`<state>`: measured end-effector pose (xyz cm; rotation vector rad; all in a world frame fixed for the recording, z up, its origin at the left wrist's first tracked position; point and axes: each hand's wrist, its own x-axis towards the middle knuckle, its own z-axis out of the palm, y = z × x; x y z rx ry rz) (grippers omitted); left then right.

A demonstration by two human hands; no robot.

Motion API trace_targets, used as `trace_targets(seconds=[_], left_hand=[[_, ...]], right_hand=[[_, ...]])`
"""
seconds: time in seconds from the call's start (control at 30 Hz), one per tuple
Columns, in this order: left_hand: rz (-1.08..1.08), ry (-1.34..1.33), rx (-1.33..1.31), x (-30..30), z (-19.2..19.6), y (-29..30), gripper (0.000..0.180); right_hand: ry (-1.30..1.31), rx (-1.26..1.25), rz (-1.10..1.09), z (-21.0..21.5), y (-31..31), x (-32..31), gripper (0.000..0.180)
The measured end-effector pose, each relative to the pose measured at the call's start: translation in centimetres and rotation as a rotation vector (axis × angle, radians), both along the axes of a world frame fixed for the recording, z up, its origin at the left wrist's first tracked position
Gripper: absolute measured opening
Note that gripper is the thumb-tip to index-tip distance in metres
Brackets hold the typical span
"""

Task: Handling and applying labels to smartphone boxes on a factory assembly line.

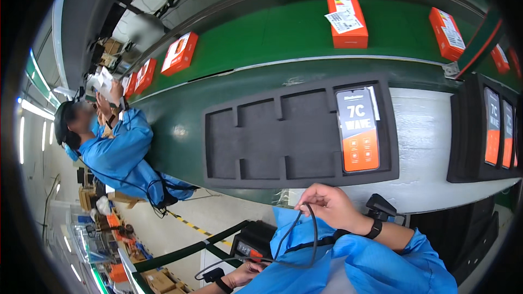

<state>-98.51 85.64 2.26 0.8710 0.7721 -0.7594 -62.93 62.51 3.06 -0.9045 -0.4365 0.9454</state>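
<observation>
My right hand pinches a cable between thumb and fingertips; my left hand is low down beside its lower run, and I cannot tell whether those fingers are closed on it. The cable is thin, dark and smooth, bent into a narrow loop that drops from my right fingertips in front of my blue smock, then sweeps left past my left hand, where it looks greyer. Just beyond my right hand lies a black foam tray, with a phone in its rightmost compartment, its face grey above and orange below. More such phones stand in a second black tray to the right. Farther off, orange boxes sit along a green belt. On the left, a co-worker in blue holds something white.
</observation>
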Motion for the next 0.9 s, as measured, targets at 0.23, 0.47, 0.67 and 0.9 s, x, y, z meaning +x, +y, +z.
trace_targets(seconds=[0.23, 0.47, 0.67, 0.9], left_hand=[[-0.251, 0.022, 0.217, 5.4, -2.2, -1.7, 0.012], [-0.37, -0.051, 0.329, 6.8, -3.1, -3.2, 0.001], [-0.381, -0.14, 0.372, 6.5, -3.2, -2.7, 0.011], [-0.137, 0.076, -0.401, 5.1, -5.1, -1.4, 0.049]], right_hand=[[-0.044, 0.0, -0.016, 0.0, -0.2, 0.0, 0.014], [-0.057, -0.003, 0.001, 1.0, -0.2, -0.1, 0.01], [-0.174, -0.067, 0.097, 2.1, 0.8, -0.7, 0.011], [-0.064, -0.05, 0.091, 1.4, 0.3, -0.8, 0.013]])
